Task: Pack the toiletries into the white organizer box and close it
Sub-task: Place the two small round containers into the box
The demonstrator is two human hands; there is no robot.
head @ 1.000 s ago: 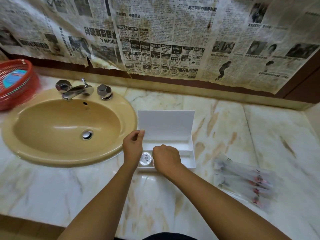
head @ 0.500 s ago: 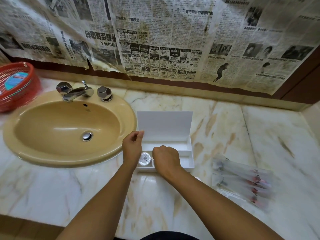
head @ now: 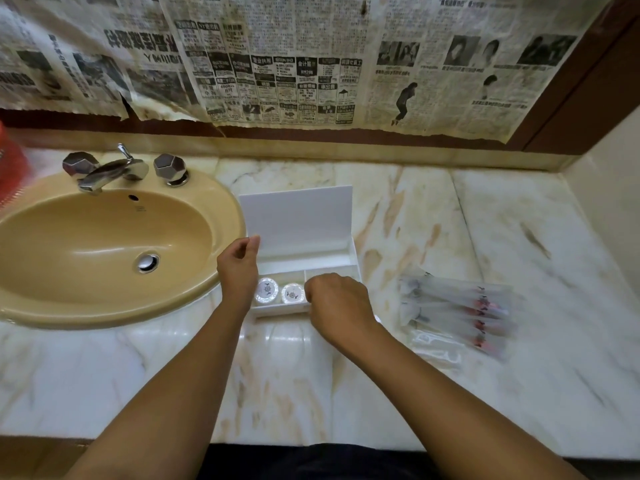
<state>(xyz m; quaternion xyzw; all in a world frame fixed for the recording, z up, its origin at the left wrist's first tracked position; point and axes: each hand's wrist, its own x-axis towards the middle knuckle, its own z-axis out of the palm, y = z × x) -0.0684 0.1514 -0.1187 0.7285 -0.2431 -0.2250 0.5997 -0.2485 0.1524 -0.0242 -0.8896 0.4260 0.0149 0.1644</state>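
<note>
The white organizer box (head: 354, 258) stands on the marble counter beside the sink, its lid (head: 298, 220) upright and open. Two round white containers (head: 267, 290) (head: 292, 293) lie side by side in its front left compartment. My left hand (head: 239, 271) rests against the box's left side, fingers loosely curled, the index tip touching the lid's lower left corner. My right hand (head: 337, 303) hovers knuckles-up over the front right compartment; its curled fingers are hidden underneath. Several clear-wrapped toothbrushes (head: 457, 306) lie on the counter to the right of the box.
A tan sink (head: 104, 254) with a chrome faucet (head: 107, 171) fills the left side. A red basket (head: 10, 168) shows at the far left edge. Newspaper covers the back wall (head: 311, 64). A side wall (head: 609, 174) bounds the counter at the right.
My right hand has shifted slightly right, uncovering a second round container lying next to the first. My left hand has stayed at the box's left side.
</note>
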